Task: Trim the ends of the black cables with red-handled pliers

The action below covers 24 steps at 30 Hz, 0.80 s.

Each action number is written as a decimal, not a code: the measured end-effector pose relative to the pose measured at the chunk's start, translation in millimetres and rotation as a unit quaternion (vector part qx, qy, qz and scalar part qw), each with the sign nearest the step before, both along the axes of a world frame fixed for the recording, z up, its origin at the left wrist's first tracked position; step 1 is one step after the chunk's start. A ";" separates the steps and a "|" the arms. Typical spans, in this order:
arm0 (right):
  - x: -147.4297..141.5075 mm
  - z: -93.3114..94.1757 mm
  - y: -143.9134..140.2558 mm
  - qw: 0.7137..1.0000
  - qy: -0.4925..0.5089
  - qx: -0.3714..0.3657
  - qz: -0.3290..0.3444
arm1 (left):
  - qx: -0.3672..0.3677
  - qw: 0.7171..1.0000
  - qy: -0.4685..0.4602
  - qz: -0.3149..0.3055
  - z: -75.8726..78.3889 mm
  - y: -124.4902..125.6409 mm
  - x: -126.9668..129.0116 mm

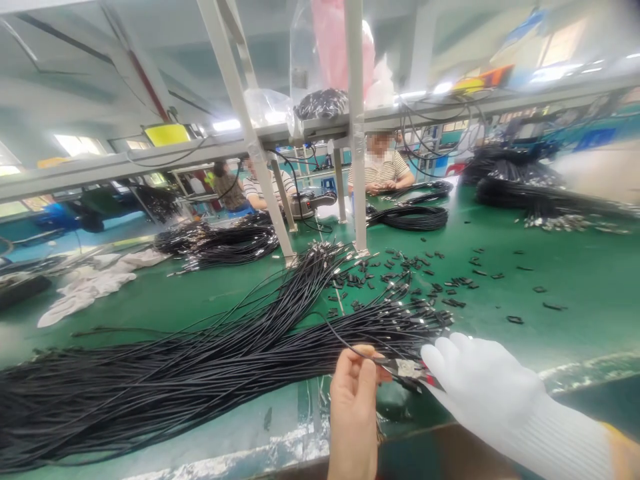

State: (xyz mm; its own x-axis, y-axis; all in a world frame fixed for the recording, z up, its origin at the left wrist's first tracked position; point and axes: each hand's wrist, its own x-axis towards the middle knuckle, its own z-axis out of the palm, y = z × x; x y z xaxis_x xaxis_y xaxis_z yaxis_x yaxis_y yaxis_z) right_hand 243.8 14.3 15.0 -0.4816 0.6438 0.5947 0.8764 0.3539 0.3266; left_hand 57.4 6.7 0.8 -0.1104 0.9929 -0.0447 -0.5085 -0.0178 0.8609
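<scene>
My bare left hand (355,393) pinches one black cable (339,337) between thumb and fingers, close to its end. In a white knitted glove, my right hand (493,387) is closed around pliers (407,369) with a metal head and red on the handles. The jaws of the pliers meet the cable end beside my left fingertips; exactly what they bite is hidden. Just behind both hands lies a thick bundle of black cables (215,373) with shiny metal connectors (425,315) at its right end.
Small black plastic pieces (453,287) are scattered over the green tabletop (500,340). Shelf posts (357,167) rise from the table's middle. Coiled cables (410,219) lie farther back, and a white cloth (93,287) lies at left. Across the table sits a person (377,167) in a striped shirt.
</scene>
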 end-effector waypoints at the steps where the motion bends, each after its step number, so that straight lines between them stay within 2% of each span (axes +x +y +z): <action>1: 1.3 -0.2 0.0 1.000 -0.003 -0.006 0.000 | -0.003 1.000 -0.001 -0.013 -0.9 -0.8 -1.4; 4: 3.3 -1.2 -1.5 0.999 -0.028 -0.042 -0.009 | -0.003 0.999 0.018 -0.031 -2.9 -1.4 -4.2; 10: 0.1 -4.2 -3.1 0.995 -0.042 -0.073 -0.047 | 0.008 0.998 0.068 0.008 -5.8 4.6 -3.1; 12: -2.4 -2.6 -3.4 0.995 -0.040 -0.067 -0.061 | 0.016 0.995 0.088 0.034 -9.8 6.1 0.5; 15: -7.7 4.2 -5.0 0.996 -0.032 -0.058 -0.053 | 0.039 0.984 0.136 0.112 -19.9 6.4 7.9; 17: -12.2 9.7 -6.5 0.997 -0.029 -0.053 -0.043 | 0.070 0.962 0.205 0.169 -27.5 6.4 11.1; 19: -16.7 14.6 -7.7 0.998 -0.028 -0.046 -0.040 | 0.113 0.925 0.296 0.210 -33.8 7.1 10.9; 24: -29.0 25.3 -10.0 0.995 -0.047 -0.037 -0.078 | 0.250 0.794 0.486 0.265 -37.7 13.6 2.0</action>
